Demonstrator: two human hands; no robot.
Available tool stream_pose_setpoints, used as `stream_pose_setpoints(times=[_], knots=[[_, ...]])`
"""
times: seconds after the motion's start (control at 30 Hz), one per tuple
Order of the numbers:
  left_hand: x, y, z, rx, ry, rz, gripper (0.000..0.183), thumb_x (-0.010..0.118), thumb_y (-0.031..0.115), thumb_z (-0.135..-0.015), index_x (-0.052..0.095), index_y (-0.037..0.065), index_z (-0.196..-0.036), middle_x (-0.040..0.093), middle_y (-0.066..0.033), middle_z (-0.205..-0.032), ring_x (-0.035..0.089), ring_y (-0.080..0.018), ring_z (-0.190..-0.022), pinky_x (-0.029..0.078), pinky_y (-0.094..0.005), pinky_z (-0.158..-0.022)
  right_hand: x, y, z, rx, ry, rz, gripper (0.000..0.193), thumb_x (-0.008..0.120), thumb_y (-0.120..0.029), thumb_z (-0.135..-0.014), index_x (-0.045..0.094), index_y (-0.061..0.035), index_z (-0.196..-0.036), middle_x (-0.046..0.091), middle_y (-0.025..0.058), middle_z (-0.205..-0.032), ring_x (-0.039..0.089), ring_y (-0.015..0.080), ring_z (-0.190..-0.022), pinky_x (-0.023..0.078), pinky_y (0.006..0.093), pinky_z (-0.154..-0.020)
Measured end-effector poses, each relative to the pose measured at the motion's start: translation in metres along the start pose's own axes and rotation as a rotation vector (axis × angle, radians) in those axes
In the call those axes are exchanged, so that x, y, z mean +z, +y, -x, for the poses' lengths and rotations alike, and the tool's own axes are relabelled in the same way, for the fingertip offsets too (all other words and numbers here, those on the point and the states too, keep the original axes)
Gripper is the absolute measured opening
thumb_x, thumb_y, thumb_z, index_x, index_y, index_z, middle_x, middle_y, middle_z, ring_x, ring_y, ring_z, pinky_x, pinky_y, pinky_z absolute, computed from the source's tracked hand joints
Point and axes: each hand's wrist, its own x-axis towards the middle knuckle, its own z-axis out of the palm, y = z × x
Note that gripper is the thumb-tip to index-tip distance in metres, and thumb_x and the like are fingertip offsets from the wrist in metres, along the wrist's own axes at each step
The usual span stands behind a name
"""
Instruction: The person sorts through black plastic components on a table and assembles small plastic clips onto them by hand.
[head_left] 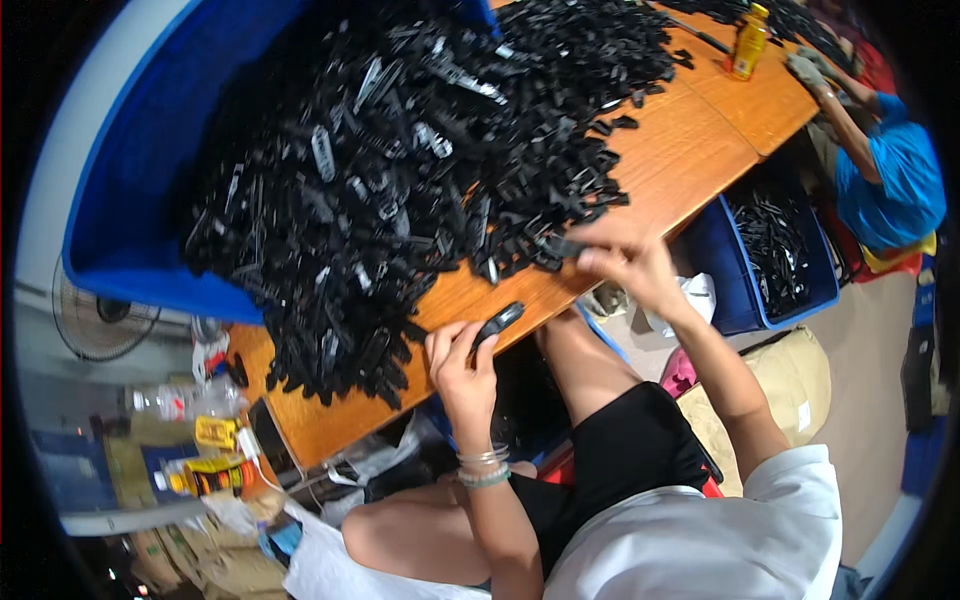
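My left hand [464, 370] is closed on a small, long, glossy black plastic piece [502, 320], pinched between thumb and fingers just above the table's near edge. To its right, my right hand [632, 265] is at the near right edge of a big pile of black plastic pieces [430, 150]. That hand is slightly blurred, with a dark piece [562, 246] between its thumb and forefinger. Some pieces in the pile have shiny, silvery surfaces. Their exact kind is too small to tell.
A tipped blue bin [130, 200] borders the pile on the left of the wooden table [690, 140]. Farther right are a yellow bottle [748, 42], a gloved co-worker in blue [885, 180] and a blue crate [735, 270] of black parts. Bottles [205, 476] and a fan [105, 310] stand left.
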Motion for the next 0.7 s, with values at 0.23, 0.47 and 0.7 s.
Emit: stream_pose_setpoints(times=[0.23, 0.47, 0.7], knots=[[-0.010, -0.010, 0.003, -0.001, -0.095, -0.004, 0.019, 0.068, 0.001, -0.078, 0.068, -0.001, -0.097, 0.058, -0.0123, -0.096, 0.053, -0.0285, -0.092, 0.045, -0.0375, -0.082, 0.057, 0.007, 0.014, -0.149, -0.281, 0.171, 0.028, 0.069, -0.008, -0.081, 0.067, 0.0020, -0.108, 0.059, 0.0131, -0.087, 0.056, 0.0278, -0.085, 0.045, 0.0369, -0.078], [-0.011, -0.009, -0.001, 0.063, -0.153, 0.025, 0.020, 0.067, -0.001, -0.077, 0.067, -0.001, -0.097, 0.059, -0.0120, -0.095, 0.053, -0.0294, -0.091, 0.045, -0.0385, -0.080, 0.065, 0.000, 0.011, -0.206, -0.307, 0.246, 0.028, 0.069, -0.004, -0.078, 0.068, 0.0018, -0.106, 0.057, 0.0127, -0.090, 0.055, 0.0288, -0.085, 0.045, 0.0382, -0.077], [-0.019, -0.008, 0.002, 0.101, -0.158, 0.113, 0.031, 0.072, 0.002, -0.075, 0.065, -0.002, -0.105, 0.060, -0.0135, -0.098, 0.056, -0.0306, -0.093, 0.046, -0.0384, -0.081, 0.076, -0.011, 0.034, -0.105, -0.244, 0.255, 0.029, 0.068, -0.002, -0.079, 0.067, -0.0002, -0.107, 0.057, 0.0118, -0.097, 0.059, 0.0287, -0.089, 0.048, 0.0358, -0.076]])
